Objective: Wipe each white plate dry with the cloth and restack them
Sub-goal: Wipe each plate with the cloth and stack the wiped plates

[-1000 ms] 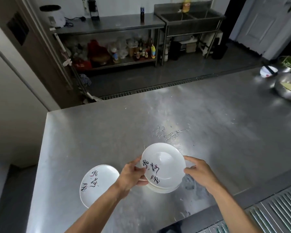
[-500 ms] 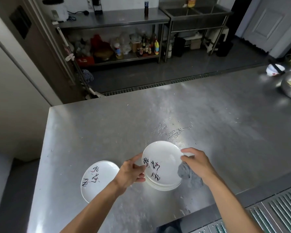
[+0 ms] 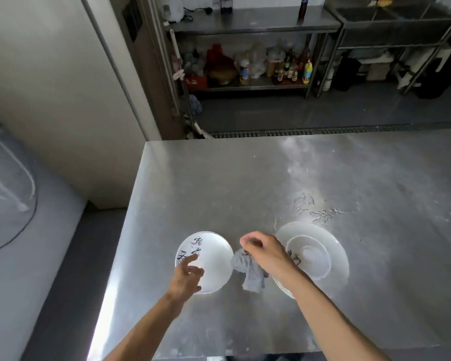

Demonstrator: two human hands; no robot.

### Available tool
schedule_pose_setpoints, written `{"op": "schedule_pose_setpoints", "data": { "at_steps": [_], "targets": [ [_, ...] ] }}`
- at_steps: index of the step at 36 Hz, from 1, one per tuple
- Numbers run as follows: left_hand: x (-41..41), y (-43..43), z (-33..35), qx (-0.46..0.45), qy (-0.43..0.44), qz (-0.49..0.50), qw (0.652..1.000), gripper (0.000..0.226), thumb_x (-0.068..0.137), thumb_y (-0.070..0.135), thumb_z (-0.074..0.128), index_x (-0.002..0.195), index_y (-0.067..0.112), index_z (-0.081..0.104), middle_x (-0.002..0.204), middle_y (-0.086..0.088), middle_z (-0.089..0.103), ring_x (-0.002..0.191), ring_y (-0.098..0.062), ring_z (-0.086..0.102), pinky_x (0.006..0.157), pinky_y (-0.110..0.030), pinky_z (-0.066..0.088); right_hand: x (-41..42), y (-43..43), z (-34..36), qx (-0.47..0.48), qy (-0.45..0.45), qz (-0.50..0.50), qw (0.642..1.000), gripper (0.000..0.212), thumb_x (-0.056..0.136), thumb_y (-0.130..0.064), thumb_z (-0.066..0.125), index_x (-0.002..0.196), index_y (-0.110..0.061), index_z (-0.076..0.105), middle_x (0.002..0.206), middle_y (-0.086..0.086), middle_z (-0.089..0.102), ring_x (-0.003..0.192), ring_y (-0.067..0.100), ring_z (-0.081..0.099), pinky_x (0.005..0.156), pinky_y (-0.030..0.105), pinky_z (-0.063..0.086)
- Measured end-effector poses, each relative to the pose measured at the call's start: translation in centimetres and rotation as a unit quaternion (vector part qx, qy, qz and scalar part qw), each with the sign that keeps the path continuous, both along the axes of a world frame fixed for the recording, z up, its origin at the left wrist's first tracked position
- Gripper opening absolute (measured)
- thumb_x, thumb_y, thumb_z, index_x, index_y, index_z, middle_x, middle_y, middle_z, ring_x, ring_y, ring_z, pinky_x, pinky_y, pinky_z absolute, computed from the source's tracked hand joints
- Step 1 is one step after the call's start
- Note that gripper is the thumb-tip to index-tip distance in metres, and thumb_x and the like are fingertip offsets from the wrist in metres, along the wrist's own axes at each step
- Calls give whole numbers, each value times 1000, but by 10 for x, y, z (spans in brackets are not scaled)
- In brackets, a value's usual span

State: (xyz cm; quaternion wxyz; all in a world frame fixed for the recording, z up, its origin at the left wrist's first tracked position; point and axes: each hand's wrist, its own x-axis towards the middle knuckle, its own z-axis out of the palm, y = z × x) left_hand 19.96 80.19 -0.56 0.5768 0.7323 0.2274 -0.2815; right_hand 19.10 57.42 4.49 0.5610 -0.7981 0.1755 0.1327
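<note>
A single white plate (image 3: 214,259) with black brush characters lies on the steel table (image 3: 219,183). My left hand (image 3: 186,278) hovers over its near edge with fingers spread and relaxed, holding nothing. To the right stands a stack of white plates (image 3: 320,256), seemingly with the top plate upside down. Between the two, my right hand (image 3: 264,252) grips a grey cloth (image 3: 248,270) that hangs down from the fist toward the table. My right wrist crosses the left rim of the stack.
Water droplets (image 3: 323,212) lie on the table behind the stack. The table's left edge (image 3: 130,217) drops to the floor near the single plate. Across a floor drain stand steel shelves with bottles (image 3: 289,69) and a sink unit (image 3: 396,24).
Both hands let go of the plate on top of the stack. My left hand moved left over the single plate. My right hand picked up the grey cloth. The camera swung left.
</note>
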Motion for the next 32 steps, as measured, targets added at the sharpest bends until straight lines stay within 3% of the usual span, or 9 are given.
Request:
{"op": "schedule_pose_setpoints", "data": {
  "at_steps": [6,8,11,14,17,20,23,27,32],
  "targets": [
    [-7,48,0,32,4,38,999,51,100,-2,56,149,11,49,132,-14,54,80,-18,56,71,-31,50,11,53,-51,-56,33,9,998,16,93,-39,66,96,-25,72,93,-13,72,89,7,64,74,17,45],
    [-10,61,1,-12,13,56,998,58,98,2,62,152,13,45,144,-13,47,93,-20,58,81,-35,52,11,69,-64,-37,35,-11,999,14,91,-34,70,97,-21,71,94,-11,71,89,7,63,75,17,44],
    [-15,72,1,-90,37,83,992,88,71,18,69,154,16,41,146,-12,45,113,-25,57,99,-48,51,9,85,-77,-46,11,-31,998,17,88,-21,75,89,-5,70,75,-4,61,69,14,54,60,11,39],
    [-18,78,-4,-131,56,105,984,90,64,17,67,151,17,43,138,-11,53,107,-26,59,89,-43,55,6,94,-87,-98,2,-21,995,28,86,-11,77,85,12,62,67,16,49,63,26,44,58,24,34],
    [-17,79,-11,-156,66,115,979,88,64,13,68,150,14,45,129,-12,58,101,-29,59,89,-43,55,5,98,-93,-141,7,27,990,16,84,-10,76,98,-2,72,94,17,58,92,28,57,76,22,40],
    [-14,77,-14,-160,68,121,977,87,64,13,69,148,12,46,137,-22,60,101,-31,60,91,-44,54,1,97,-99,-187,2,70,980,29,85,-13,74,113,-16,71,125,8,45,119,25,51,98,22,37],
    [-10,76,-18,-151,70,134,977,85,62,11,69,145,11,47,139,-26,61,101,-32,62,99,-48,53,2,92,-102,-278,10,92,956,30,85,-24,75,114,-22,72,138,9,44,127,30,49,100,32,40],
    [-3,72,-23,-143,90,145,975,72,75,2,72,143,6,47,135,-30,62,99,-35,62,104,-50,52,12,83,-104,-221,31,118,968,27,87,-19,70,115,-20,72,129,2,52,111,19,60,97,28,46],
    [1,69,-33,-109,99,141,979,56,92,-3,65,145,1,46,108,-20,64,93,-32,59,103,-49,54,22,75,-108,-214,28,116,970,16,88,-19,73,102,-15,76,115,2,57,94,15,60,81,18,40]
  ]
}}
